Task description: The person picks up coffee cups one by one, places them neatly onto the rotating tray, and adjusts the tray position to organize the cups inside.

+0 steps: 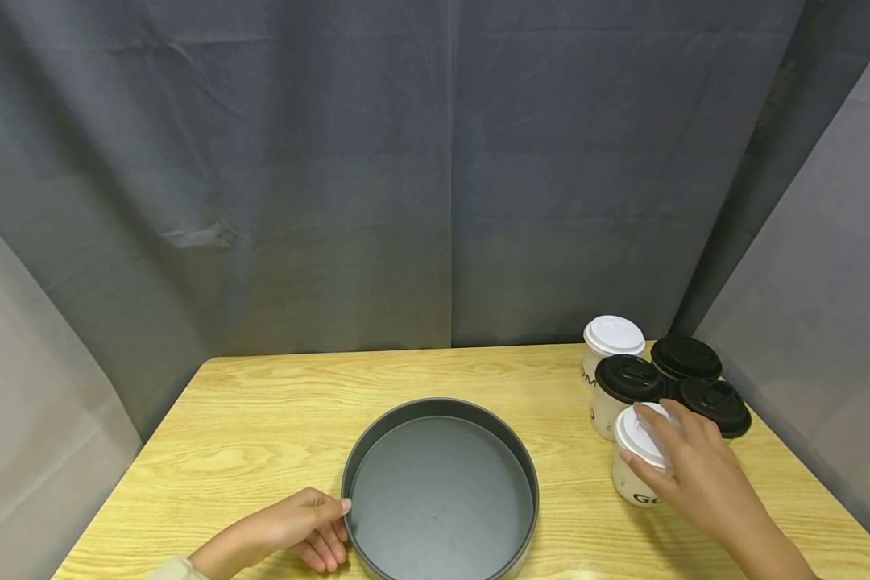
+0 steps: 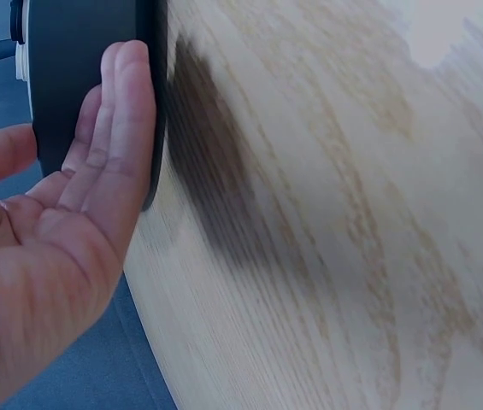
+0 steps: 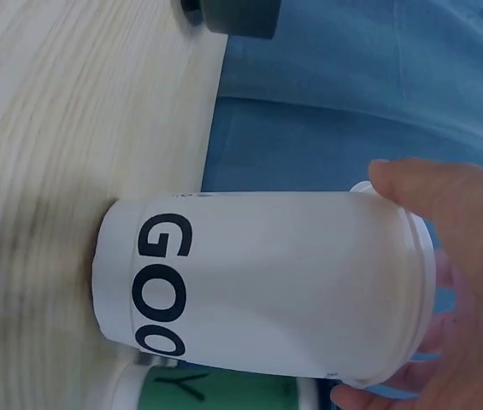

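A round dark grey pan (image 1: 442, 491) stands at the front middle of the wooden table. My left hand (image 1: 297, 528) holds it at its left side, thumb on the rim; in the left wrist view the fingers (image 2: 117, 128) lie along its outer wall. At the right, my right hand (image 1: 696, 467) reaches over a white paper cup (image 1: 631, 483) with a white lid (image 1: 641, 431). Thumb and fingers go round the lid's edge. That upright cup (image 3: 284, 282) shows black lettering in the right wrist view.
Close behind the gripped cup stand several more lidded cups: one with a white lid (image 1: 615, 334), others with black lids (image 1: 629, 377). A green-banded cup (image 3: 224, 389) is right beside it. Grey curtains (image 1: 362, 201) border the table (image 1: 261, 419) at the back and sides.
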### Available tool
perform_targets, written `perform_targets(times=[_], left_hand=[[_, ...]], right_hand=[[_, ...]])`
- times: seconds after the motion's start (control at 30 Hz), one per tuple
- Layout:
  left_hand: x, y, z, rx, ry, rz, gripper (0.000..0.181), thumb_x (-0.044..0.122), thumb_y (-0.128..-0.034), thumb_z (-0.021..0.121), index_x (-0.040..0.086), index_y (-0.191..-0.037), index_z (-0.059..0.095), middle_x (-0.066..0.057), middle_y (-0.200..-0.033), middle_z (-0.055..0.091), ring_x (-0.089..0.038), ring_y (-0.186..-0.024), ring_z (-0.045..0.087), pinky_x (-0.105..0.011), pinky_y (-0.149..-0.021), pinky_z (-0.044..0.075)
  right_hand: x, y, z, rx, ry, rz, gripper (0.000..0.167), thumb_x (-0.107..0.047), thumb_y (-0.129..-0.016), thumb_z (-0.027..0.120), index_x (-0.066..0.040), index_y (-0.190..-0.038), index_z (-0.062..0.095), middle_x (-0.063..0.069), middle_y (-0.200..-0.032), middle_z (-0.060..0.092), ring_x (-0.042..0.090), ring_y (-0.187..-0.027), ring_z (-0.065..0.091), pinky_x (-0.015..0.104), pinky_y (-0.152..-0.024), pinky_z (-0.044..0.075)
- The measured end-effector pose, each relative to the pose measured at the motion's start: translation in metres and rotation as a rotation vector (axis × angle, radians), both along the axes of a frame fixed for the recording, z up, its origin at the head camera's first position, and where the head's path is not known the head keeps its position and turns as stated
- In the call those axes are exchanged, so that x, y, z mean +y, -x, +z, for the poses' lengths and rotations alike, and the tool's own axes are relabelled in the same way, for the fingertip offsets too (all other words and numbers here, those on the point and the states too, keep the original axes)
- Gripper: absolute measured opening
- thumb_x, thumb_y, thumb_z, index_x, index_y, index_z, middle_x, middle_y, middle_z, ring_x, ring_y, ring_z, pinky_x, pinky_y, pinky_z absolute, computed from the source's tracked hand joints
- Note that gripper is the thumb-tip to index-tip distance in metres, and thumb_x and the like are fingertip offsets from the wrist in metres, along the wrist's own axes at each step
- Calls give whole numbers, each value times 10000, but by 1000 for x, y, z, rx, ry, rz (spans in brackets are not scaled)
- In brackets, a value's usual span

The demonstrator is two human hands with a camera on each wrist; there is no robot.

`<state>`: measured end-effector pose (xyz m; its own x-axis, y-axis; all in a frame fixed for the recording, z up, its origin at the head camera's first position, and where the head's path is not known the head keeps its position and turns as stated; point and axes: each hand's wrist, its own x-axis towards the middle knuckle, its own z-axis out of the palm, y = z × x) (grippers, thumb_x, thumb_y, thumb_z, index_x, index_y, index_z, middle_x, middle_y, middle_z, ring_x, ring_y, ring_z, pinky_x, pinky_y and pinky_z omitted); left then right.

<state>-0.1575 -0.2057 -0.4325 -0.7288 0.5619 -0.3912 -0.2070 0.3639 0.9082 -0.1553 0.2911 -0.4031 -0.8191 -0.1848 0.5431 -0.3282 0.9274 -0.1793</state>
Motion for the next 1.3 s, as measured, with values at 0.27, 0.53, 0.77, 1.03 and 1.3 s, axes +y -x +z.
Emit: perform_targets(times=[0.27,0.53,0.77,1.03,1.3], left_hand=[[0,0,-2,-3,-2,5,487,347,-1028,401,-74,-904,611,-112,-761,688,-117,-613,644,-239,-563,543],[-1,-2,-1,-14,-3,16,477,347,-1025,410,-69,-902,609,-110,-761,691,-116,-610,642,-236,-562,542],[-2,-2,2,-9,-1,9,483,344,-1027,405,-78,-904,606,-115,-763,689,-120,-613,646,-239,-566,544],[-2,-1,1,-20,-8,11,480,342,-1028,404,-75,-906,607,-111,-760,690,-113,-611,649,-232,-562,542],[-3,0,-1,-25,-12,21,485,361,-1022,413,-69,-900,601,-120,-762,690,-116,-611,645,-236,-562,542]], right_hand=[[-29,-7,27,85,43,100,605,-308,-704,824,-119,-1230,591,248,-1264,483,452,-1094,437,596,-798,380],[-75,-16,52,133,48,222,597,-349,-722,805,-154,-1248,598,153,-1306,507,337,-1144,456,485,-811,435],[-122,-23,55,117,39,351,602,-498,-772,743,-231,-1286,579,69,-1357,487,237,-1202,454,458,-827,495],[-160,-27,44,67,-2,489,616,-553,-786,712,-284,-1314,542,10,-1374,464,181,-1203,456,416,-831,508],[-172,-34,32,42,-39,575,591,-562,-819,674,-283,-1319,526,3,-1383,446,169,-1192,463,397,-818,511]])
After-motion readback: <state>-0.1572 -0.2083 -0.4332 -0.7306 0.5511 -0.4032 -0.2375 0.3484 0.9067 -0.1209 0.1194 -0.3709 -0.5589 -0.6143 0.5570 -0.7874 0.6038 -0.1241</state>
